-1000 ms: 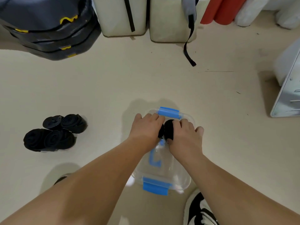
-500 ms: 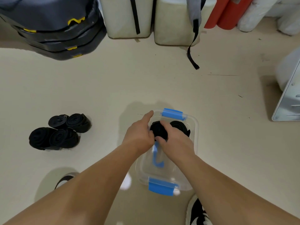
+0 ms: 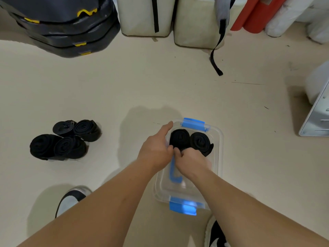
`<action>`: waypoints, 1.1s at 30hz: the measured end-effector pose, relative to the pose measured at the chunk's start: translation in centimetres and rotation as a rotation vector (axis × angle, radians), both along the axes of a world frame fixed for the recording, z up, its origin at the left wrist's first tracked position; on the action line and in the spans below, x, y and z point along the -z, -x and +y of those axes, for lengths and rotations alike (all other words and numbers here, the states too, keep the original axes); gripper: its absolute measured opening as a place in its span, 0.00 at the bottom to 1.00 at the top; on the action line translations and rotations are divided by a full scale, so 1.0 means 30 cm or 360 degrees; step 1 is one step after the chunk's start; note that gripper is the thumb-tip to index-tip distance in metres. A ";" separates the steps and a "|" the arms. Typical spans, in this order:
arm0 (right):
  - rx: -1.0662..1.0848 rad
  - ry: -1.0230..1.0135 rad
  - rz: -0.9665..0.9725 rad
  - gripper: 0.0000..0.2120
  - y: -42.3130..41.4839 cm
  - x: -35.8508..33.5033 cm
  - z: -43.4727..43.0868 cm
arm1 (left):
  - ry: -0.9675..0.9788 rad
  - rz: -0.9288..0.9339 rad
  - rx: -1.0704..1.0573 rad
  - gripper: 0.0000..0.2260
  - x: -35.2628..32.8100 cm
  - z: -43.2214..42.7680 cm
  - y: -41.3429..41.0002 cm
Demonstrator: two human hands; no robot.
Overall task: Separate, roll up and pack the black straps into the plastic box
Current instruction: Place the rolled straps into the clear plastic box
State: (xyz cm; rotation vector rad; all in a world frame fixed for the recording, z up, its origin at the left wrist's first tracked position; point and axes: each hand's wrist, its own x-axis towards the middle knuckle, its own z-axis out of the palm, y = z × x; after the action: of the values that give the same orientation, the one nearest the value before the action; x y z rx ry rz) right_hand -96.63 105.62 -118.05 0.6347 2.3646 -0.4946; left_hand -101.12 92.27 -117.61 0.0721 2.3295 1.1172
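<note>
A clear plastic box [image 3: 218, 157] with blue latches stands open on the floor in front of me. Two rolled black straps lie side by side at its far end: a left roll [image 3: 179, 139] and a right roll [image 3: 201, 142]. My right hand [image 3: 191, 158] reaches into the box, its fingertips curled on the near edge of the left roll. My left hand [image 3: 154, 150] rests at the box's left wall, index finger straight along the rim, thumb by the same roll. Several more rolled straps [image 3: 62, 139] sit in a heap on the floor to the left.
Stacked black cases with yellow marks [image 3: 67, 27] stand at the back left, white bags [image 3: 146, 15] and red rolls [image 3: 252, 13] along the back. A loose black strap [image 3: 215, 65] hangs onto the floor. A metal frame [image 3: 315, 114] is at right. My shoes [image 3: 71, 200] flank the box.
Both hands carried a rolled strap down into the box and set it in the far left corner, next to the roll lying there. The right roll is now uncovered.
</note>
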 end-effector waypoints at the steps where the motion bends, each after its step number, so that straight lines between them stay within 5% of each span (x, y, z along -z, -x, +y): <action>1: 0.0050 0.0070 -0.0027 0.28 -0.009 0.003 0.009 | -0.0007 -0.0014 -0.0003 0.33 0.001 -0.001 0.004; 9: 0.0181 0.0271 0.0043 0.26 -0.006 -0.030 0.048 | 0.0036 -0.0057 0.0006 0.34 -0.001 0.019 -0.023; 16: 0.0060 0.0115 0.0380 0.18 0.043 -0.200 -0.054 | 0.0078 -0.0081 -0.0035 0.25 -0.076 -0.127 -0.030; 25: 0.0001 0.0897 0.0303 0.12 0.099 -0.236 -0.535 | 0.0692 0.0226 -0.0384 0.15 -0.120 -0.638 -0.022; 29: -0.0069 0.1025 0.0308 0.20 0.142 -0.213 -0.699 | 0.0953 0.0241 -0.0686 0.26 -0.068 -0.812 -0.028; 33: -0.0138 0.1022 0.0361 0.22 0.208 -0.162 -0.743 | 0.0978 -0.0059 -0.0566 0.46 -0.003 -0.862 0.024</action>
State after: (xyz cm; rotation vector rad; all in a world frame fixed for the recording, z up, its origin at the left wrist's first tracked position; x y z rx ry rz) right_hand -102.86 83.34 -113.19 0.1829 2.2283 -1.2672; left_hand -101.85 66.41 -117.52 -0.6009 2.6070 0.4933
